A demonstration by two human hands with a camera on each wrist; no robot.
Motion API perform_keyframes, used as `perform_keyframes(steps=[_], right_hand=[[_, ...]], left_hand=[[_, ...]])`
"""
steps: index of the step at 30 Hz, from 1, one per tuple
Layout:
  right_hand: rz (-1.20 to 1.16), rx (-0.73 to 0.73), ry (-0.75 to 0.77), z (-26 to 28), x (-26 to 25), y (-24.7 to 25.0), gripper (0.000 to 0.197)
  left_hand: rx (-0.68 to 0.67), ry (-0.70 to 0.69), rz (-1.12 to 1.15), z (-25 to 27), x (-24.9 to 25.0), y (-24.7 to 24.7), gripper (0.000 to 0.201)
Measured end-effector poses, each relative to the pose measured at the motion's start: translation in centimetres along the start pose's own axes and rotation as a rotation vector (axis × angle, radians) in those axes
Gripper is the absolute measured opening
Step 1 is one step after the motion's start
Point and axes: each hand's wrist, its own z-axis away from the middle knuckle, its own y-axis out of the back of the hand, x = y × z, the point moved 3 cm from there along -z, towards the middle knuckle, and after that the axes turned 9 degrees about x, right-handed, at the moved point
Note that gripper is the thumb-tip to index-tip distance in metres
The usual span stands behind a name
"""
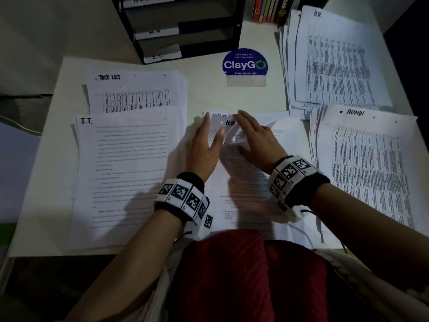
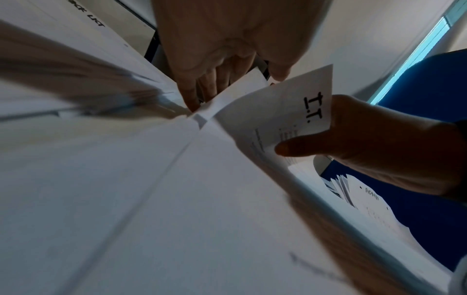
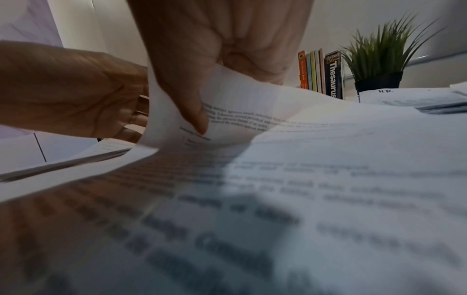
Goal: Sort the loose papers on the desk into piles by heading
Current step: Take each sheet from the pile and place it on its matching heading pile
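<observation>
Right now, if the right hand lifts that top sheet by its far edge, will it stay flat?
Probably not: the sheet already curls under the right hand, so it seems thin, floppy and light. It may slide.

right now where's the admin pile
In the head view, the ADMIN pile lies at the desk's near right, just right of the right hand and directly below the H.R. pile.

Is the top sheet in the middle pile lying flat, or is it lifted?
Lifted: the right hand curls the top sheet up off the middle pile.
</observation>
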Motion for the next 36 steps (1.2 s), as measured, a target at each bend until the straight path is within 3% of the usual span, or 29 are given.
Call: perform_keyframes(steps=[3,6,8,11,14,18,21,24,29,32,36], right_hand=[[0.082,0.084,0.111,0.6,-0.2,0.2,0.035],[0.143,0.087,0.208,1.9,-0.1,-0.1,0.026],[0.03,0.072,0.211,2.1,-0.3,0.2,0.029],[-0.372,-0.02,-0.057,1.3,-0.3,1.1,0.047],[-0.583,0.077,-0.275,0.1,0.1,2.0,0.033],[-0.53,0.085,-0.315,-1.1,0.2,2.0,0.044],[-0.55,0.083,-0.279,-1.6,0.1,2.1,0.05],[-0.423,0.01,-0.175,-1.7,0.2,1.8,0.051],[-0.205,0.116,-0.106,-1.7,0.4,1.8,0.012],[0.011,0.14,-0.119,-1.8,0.1,1.6,0.022],[0.243,0.054,-0.029,-1.6,-0.3,0.9,0.026]], left_hand=[[-0.045,0.088,0.089,-0.1,0.2,0.1,0.052],[-0.037,0.155,0.227,-0.4,-0.1,0.4,0.05],[-0.033,0.169,0.22,-0.9,-0.6,0.4,0.049],[-0.035,0.186,0.178,-1.1,-1.3,0.2,0.042],[0.005,0.206,0.195,-1.3,-1.7,0.5,0.022],[-0.071,0.321,0.314,-1.0,-1.2,0.9,0.052],[-0.127,0.291,0.336,-0.7,-0.7,0.8,0.071],[-0.113,0.245,0.278,-0.9,-0.5,0.8,0.066],[0.035,0.141,0.095,-3.2,-0.4,0.9,0.022],[0.023,0.144,-0.11,-5.2,-0.5,0.7,0.032],[-0.026,0.125,-0.209,-5.9,-0.8,0.3,0.017]])
